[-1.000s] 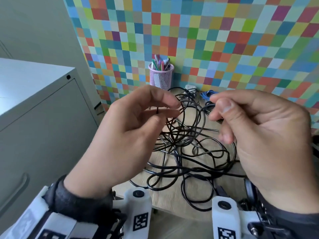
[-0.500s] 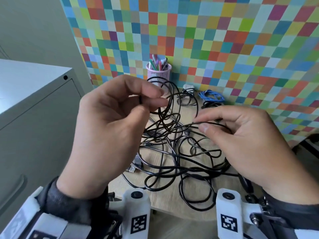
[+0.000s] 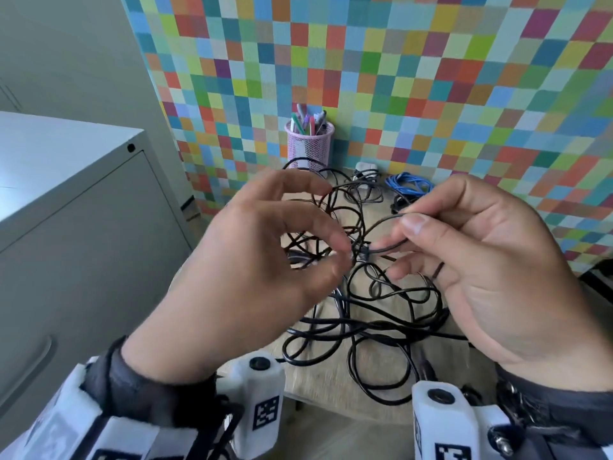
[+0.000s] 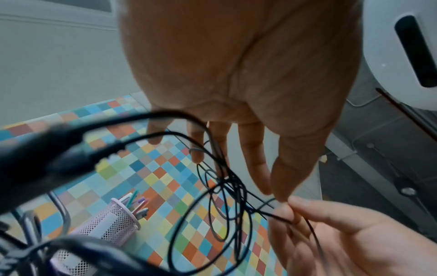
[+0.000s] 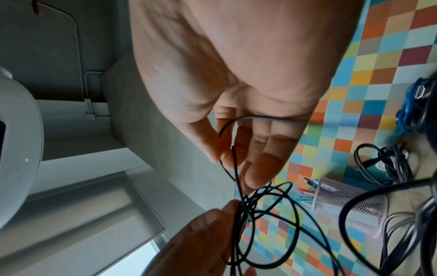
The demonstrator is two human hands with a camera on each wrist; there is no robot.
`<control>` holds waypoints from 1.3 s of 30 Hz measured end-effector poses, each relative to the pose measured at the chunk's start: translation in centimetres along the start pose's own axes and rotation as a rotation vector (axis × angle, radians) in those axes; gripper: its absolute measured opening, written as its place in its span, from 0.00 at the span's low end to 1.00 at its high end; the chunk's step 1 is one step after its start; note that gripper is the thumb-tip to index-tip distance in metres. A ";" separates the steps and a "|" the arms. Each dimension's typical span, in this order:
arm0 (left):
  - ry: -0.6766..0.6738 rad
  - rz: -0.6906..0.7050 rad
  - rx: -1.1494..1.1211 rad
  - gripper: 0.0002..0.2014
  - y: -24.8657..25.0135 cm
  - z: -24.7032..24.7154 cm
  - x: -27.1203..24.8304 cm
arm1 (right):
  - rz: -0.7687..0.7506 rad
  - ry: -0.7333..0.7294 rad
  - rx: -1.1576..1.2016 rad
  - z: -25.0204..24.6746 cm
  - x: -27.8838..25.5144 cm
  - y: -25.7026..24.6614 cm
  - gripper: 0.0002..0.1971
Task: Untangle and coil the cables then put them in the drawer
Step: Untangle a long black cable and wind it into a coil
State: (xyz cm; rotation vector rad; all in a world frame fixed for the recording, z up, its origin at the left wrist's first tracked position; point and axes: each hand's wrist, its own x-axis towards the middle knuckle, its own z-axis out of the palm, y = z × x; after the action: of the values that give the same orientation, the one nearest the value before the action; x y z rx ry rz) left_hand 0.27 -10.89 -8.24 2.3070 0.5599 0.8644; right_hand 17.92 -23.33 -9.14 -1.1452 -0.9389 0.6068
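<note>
A wall point(image 3: 431, 78) of small multicoloured squares fills the far side of the scene, and a pale grey metal cabinet point(image 3: 83, 227) with a recessed drawer handle stands on the left, cut off by the frame edge. Between them a light wood counter point(image 3: 331, 376) carries a loose tangle of black cables point(image 3: 365, 327) spread across its middle, partly hidden behind both hands. The left hand point(image 3: 252, 280) is raised over the tangle with thumb and fingertips curled together around several thin black loops point(image 3: 335, 207); the left wrist view shows its fingers hanging fairly straight with the loops draped among them, so how firmly it grips is hard to tell. The right hand point(image 3: 491, 270) pinches a thin black cable point(image 3: 381, 224) between thumb and forefinger, and a small dark plug point(image 3: 363, 252) sits between the two hands. The right wrist view shows what the head view hides: the cable running across the right palm and down past the fingertips to the left hand. At the far edge stand a pink mesh pen cup point(image 3: 310, 146) holding coloured pens, a coiled blue cable point(image 3: 409, 187) to its right, and a small white and grey bundle point(image 3: 366, 172) between them, too small to identify. White wrist mounts point(image 3: 262, 393) near the viewer bear black square code markers; no readable writing appears anywhere.
</note>
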 end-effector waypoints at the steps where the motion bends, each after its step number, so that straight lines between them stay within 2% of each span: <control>1: -0.013 0.008 0.071 0.06 0.0 0.1 -0.1 | 0.012 0.000 0.021 0.1 -0.1 -0.1 0.06; 5: -0.021 0.049 0.236 0.10 0.1 0.6 -0.1 | 0.050 -0.008 0.100 0.4 -0.2 -0.4 0.05; 11: 0.040 0.000 0.322 0.14 0.0 0.9 0.1 | 0.084 -0.055 0.079 0.3 -0.1 -0.5 0.07; 15: 0.119 0.008 0.296 0.10 0.0 0.7 0.2 | 0.106 -0.089 0.041 0.1 -0.1 -0.5 0.07; 19: 0.176 0.044 0.226 0.05 0.2 0.5 0.1 | 0.097 -0.047 -0.149 -0.5 0.1 -0.1 0.09; 24: 0.210 -0.026 0.070 0.05 0.8 0.2 0.1 | 0.105 -0.035 -0.295 -0.8 0.0 0.0 0.12; 27: 0.217 -0.052 0.040 0.04 0.8 0.4 0.1 | 0.099 -0.120 -0.336 -0.4 -0.1 -0.1 0.09; 31: 0.200 -0.074 0.027 0.09 0.4 0.4 0.1 | 0.025 -0.214 -0.437 0.1 -0.5 -0.4 0.18; 34: 0.191 -0.056 0.021 0.07 0.4 0.3 0.0 | -0.089 -0.142 -0.524 0.4 -0.4 -0.6 0.13; 39: 0.218 0.020 -0.056 0.07 1.0 -0.6 -0.1 | -0.110 0.004 -0.679 -0.2 -0.1 0.2 0.12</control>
State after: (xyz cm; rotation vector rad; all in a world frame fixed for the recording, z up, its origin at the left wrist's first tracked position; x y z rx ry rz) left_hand -0.02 -11.46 -7.29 2.1856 0.5982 1.1357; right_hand 18.07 -23.48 -9.35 -1.6755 -1.2407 0.1869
